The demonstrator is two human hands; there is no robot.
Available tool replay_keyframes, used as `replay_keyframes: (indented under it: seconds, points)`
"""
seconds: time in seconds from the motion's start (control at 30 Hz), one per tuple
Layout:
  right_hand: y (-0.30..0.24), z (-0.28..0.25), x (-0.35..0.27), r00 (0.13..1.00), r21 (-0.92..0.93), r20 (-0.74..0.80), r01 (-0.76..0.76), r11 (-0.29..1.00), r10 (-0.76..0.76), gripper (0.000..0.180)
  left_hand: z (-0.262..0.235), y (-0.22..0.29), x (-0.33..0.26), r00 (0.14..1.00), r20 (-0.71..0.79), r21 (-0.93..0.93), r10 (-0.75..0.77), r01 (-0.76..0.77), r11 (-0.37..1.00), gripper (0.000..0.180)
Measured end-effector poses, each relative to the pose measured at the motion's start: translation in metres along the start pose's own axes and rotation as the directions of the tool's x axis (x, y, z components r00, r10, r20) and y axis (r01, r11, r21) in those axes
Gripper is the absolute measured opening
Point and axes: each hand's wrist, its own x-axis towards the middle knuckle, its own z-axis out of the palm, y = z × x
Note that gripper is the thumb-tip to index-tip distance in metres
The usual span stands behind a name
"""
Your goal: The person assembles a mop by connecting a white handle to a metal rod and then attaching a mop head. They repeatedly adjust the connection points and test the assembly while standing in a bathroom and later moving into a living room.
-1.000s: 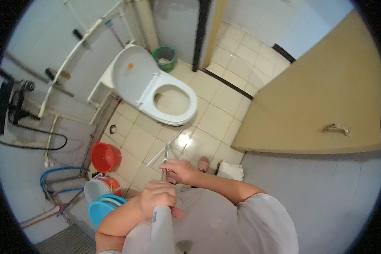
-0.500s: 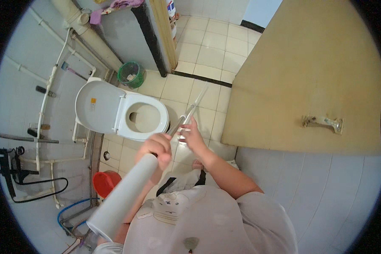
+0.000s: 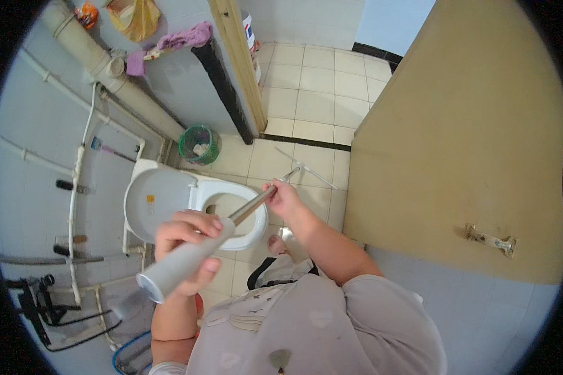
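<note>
A long-handled squeegee slants from close under me down to the floor ahead. My left hand is wrapped around its thick grey grip, below the free end. Farther down, my right hand closes on the thin metal pole. The narrow crossbar at the far end lies across the floor tiles, just short of the doorway. Part of the pole crosses in front of the white toilet, whose lid is raised.
A green basket with paper stands beside the toilet. At the right is a tan door with a metal handle. Pipes and a black rack line the left wall. Purple cloth hangs on the partition.
The squeegee's crossbar has turned from pointing away to lying across the floor. My left hand has shifted left onto the grey grip; my right hand has closed round the pole. The view has tilted up.
</note>
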Motion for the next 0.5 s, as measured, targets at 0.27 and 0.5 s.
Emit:
replay_keyframes:
  seconds: [0.27, 0.5]
  points:
    - [-0.042, 0.04, 0.038, 0.998, 0.137, 0.037, 0.037, 0.99, -0.043, 0.016, -0.019, -0.029, 0.065, 0.902, 0.432, 0.167, 0.003, -0.084, 0.982, 0.015]
    - [-0.102, 0.072, 0.061, 0.988, -0.1, 0.045, 0.149, 0.984, -0.145, 0.02, 0.004, -0.086, 0.116, 0.856, 0.499, 0.187, -0.138, 0.049, 0.981, 0.014]
